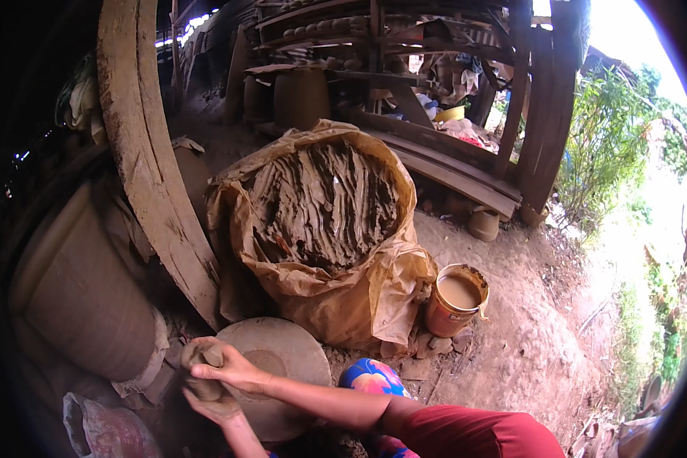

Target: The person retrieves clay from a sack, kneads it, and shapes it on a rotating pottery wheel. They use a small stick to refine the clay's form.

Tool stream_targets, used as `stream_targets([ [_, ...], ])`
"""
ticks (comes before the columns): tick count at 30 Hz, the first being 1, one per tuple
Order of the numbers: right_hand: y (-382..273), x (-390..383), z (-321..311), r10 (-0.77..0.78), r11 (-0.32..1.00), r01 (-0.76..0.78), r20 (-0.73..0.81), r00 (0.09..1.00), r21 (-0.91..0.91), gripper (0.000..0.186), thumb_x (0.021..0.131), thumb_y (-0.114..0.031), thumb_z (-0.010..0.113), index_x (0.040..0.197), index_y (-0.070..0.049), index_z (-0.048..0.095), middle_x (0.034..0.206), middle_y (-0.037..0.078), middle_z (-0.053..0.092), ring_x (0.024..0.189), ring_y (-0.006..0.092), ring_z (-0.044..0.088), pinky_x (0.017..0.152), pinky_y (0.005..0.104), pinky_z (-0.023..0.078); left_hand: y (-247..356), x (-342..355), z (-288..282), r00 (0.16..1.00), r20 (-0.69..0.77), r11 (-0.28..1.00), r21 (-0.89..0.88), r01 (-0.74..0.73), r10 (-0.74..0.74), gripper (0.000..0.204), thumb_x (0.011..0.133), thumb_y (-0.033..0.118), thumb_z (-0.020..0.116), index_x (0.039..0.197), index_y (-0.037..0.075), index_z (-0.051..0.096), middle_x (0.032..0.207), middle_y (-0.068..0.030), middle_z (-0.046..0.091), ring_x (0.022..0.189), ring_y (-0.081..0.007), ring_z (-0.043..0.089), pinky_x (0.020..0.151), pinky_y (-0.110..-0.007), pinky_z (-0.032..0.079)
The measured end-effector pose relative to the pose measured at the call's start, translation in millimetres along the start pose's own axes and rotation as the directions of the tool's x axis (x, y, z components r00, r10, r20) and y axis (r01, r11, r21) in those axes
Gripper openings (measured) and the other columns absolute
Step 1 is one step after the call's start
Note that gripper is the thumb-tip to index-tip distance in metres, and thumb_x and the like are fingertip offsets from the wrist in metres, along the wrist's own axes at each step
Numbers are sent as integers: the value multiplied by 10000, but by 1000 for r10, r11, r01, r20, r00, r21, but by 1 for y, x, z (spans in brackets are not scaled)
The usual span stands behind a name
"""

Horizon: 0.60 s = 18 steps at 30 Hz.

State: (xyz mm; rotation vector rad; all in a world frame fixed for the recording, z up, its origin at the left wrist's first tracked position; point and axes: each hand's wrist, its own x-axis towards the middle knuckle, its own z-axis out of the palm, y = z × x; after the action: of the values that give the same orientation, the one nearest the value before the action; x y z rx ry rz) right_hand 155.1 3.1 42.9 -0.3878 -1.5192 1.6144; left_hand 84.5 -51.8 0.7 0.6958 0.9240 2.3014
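Observation:
A lump of grey-brown clay (201,353) is held between my two hands, left of the round wheel disc (305,355). My right hand (237,371) reaches across from the right and closes over the top of the lump. From below, my left hand (215,409) wraps round its underside, with part of the fingers hidden by the clay. A flat, dusty patch marks the middle of the disc. Just beyond it stands a large tan sack (313,294), open at the top and full of ridged wet clay (320,206).
A bucket (445,317) of muddy water stands right of the sack. On the left are a leaning wooden post (145,145), a big clay pot (91,298) and a crumpled bag (107,431). A small pot (483,224) sits by wooden planks (458,182) farther back.

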Motion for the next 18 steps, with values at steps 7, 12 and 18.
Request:
stream_targets([
  [7, -5, 7, -18, -105, 891, 173, 179, 978, -421, 956, 451, -509, 744, 1096, 126, 439, 1052, 251, 518, 996, 301, 513, 866, 331, 386, 19, 6, -12, 956, -293, 984, 177, 32, 21, 462, 859, 339, 388, 1145, -22, 428, 1052, -127, 483, 993, -227, 467, 854, -324, 362],
  [12, -1, -4, -2, -298, 790, 280, 57, 953, -545, 700, 455, -448, 738, 858, 88, 536, 803, 245, 562, 766, 356, 562, 686, 362, 449, 21, 3, -10, 948, -316, 968, 222, 119, -44, 471, 856, 344, 383, 1144, -27, 423, 1039, -118, 475, 959, -216, 466, 826, -313, 370],
  [18, 12, -12, 12, -348, 807, 280, -34, 937, -520, 382, 563, -347, 668, 565, -7, 494, 552, 179, 519, 543, 339, 537, 503, 365, 439, 10, 7, -26, 904, -420, 985, 103, 140, -85, 484, 861, 375, 347, 1150, -7, 420, 1117, -104, 454, 1027, -212, 444, 872, -330, 349],
])
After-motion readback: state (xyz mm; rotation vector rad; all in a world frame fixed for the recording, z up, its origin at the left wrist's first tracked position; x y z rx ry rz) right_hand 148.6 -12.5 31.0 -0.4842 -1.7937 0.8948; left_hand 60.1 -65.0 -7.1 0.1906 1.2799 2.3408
